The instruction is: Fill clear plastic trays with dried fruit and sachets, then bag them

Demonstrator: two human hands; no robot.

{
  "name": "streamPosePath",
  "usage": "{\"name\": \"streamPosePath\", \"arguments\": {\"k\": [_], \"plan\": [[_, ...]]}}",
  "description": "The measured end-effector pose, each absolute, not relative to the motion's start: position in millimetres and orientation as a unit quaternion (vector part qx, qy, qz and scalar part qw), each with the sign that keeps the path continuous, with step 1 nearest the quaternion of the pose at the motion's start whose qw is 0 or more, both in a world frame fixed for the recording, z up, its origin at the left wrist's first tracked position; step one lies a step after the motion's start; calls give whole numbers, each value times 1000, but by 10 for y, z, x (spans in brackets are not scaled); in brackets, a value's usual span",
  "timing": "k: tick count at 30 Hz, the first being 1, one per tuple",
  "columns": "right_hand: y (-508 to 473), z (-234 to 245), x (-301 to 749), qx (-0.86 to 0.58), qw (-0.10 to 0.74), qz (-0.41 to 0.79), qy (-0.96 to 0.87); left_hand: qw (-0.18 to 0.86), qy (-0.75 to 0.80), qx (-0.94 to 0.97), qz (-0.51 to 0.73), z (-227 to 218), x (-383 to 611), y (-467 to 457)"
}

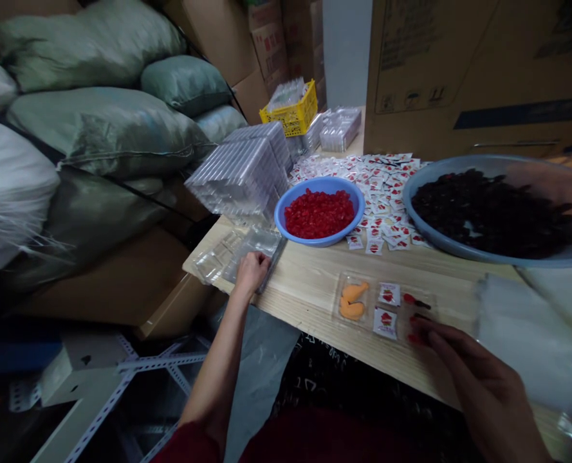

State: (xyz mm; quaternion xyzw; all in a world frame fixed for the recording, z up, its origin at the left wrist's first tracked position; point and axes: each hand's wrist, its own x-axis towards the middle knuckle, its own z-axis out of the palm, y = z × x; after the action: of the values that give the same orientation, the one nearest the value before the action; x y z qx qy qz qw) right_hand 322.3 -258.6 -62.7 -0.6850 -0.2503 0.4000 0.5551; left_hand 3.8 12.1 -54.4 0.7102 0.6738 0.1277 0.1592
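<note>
A clear plastic tray (370, 325) lies on the table with several compartments. Orange curved pieces (353, 300) fill its left one, two printed white sachets (385, 323) the middle. On the right are small red pieces with dark stems (415, 300). My right hand (479, 373) reaches over that right end, thumb and fingers pinched at another small red-and-dark piece, partly hidden by the fingertips. My left hand (253, 270) rests, fingers curled closed, on a pile of flat clear plastic packs (261, 241) at the table's left edge; whatever it grips is hidden.
Beyond lie a blue basin (280, 225) of red pieces, many scattered sachets (375, 193) and a large basin (421, 241) of dark pieces. Stacked clear trays (247, 167) and a yellow crate (309, 106) stand at back left. Plastic bags (531, 347) lie right; sacks (112, 122) pile up left.
</note>
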Motion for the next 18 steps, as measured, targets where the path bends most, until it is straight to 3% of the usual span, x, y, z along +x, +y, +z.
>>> {"name": "streamPosePath", "arguments": {"k": [10, 18], "plan": [[-2572, -604, 3279, -691, 556, 390, -248, 179, 670, 709, 126, -655, -35, 199], [-2593, -603, 3245, -684, 560, 400, -241, 130, 678, 717, 95, -577, 71, 135]]}}
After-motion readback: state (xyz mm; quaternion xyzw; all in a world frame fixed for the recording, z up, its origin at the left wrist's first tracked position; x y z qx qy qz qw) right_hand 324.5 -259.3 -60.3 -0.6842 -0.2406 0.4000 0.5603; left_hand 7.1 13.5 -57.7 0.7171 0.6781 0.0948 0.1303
